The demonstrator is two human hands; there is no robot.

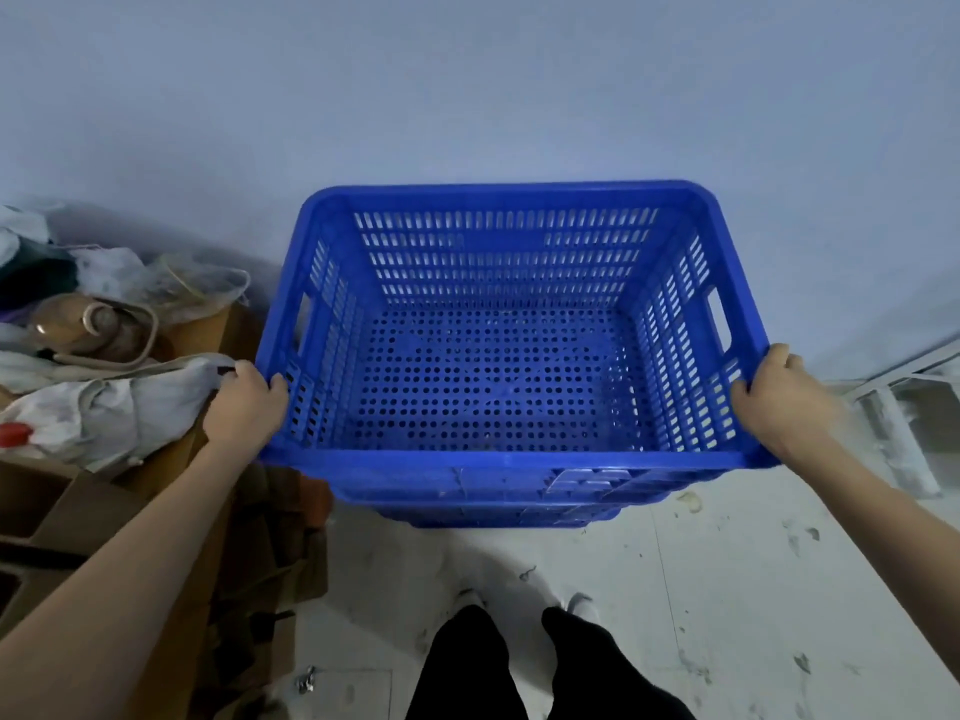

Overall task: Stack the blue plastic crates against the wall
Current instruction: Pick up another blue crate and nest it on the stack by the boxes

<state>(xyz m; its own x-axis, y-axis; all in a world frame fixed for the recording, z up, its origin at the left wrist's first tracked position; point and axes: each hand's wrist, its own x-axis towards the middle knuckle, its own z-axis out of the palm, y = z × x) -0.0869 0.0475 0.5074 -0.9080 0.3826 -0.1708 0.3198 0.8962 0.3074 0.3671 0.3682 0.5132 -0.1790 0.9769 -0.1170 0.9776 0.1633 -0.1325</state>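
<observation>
Both hands on the rim now: my left hand is curled shut over the near left corner of the top blue crate, my right hand clamped the same way on the near right corner. Nothing inside it, just bare perforated floor and slotted walls, a handle cut-out in each short side. No writing I can read anywhere on it. It sits on more blue crates below, their rims peeking out under the near edge, the far side close to the pale wall. Left of the stack, a cardboard box heaped with bags and cloth.
</observation>
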